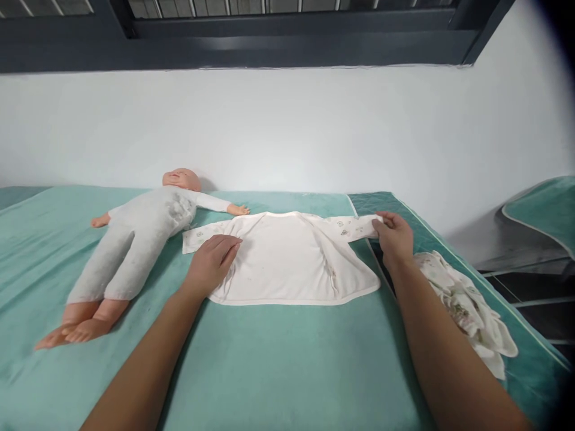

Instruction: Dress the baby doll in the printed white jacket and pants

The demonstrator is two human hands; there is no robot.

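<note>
A white long-sleeved baby shirt (283, 257) lies spread on the bed, its sleeves stretched out to both sides and small prints near the cuffs. My right hand (395, 236) pinches the cuff of the right-hand sleeve between thumb and fingers. Over the left side of the shirt, below the other sleeve, rests my left hand (214, 263); its thumb and fingertips come together on the fabric. To the left a baby doll (139, 224) with a white cloth body lies on its back, one hand near the shirt's left sleeve.
A crumpled heap of white printed cloth (467, 305) lies beside my right forearm. The green bed cover (287, 365) meets a darker green strip (530, 383) on the right. Behind stands a white wall (278, 131) below a dark window frame (269, 45).
</note>
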